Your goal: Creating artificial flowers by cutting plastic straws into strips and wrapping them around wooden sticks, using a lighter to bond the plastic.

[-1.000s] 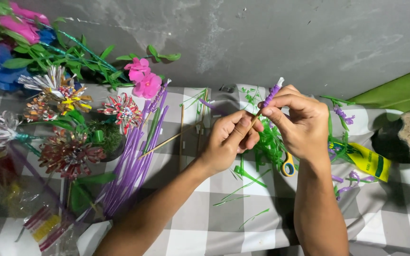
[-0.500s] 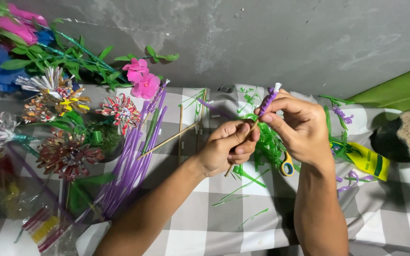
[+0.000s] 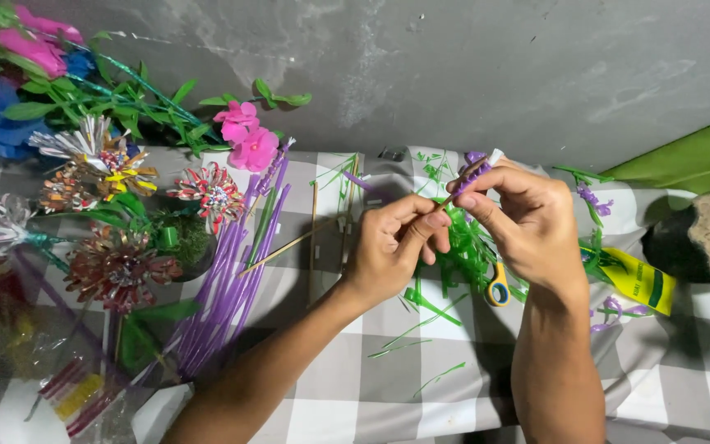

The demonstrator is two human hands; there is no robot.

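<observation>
Above the green scraps [image 3: 462,247], left hand [image 3: 388,251] and right hand [image 3: 527,222] both pinch a thin stick [image 3: 454,193] pointing toward two o'clock; steady turns probably wrap its purple strip [image 3: 477,164] tightly.

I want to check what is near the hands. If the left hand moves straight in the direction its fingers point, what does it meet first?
The left hand points right, so it would probably meet the right hand first; both already pinch the same thin stick.
</observation>
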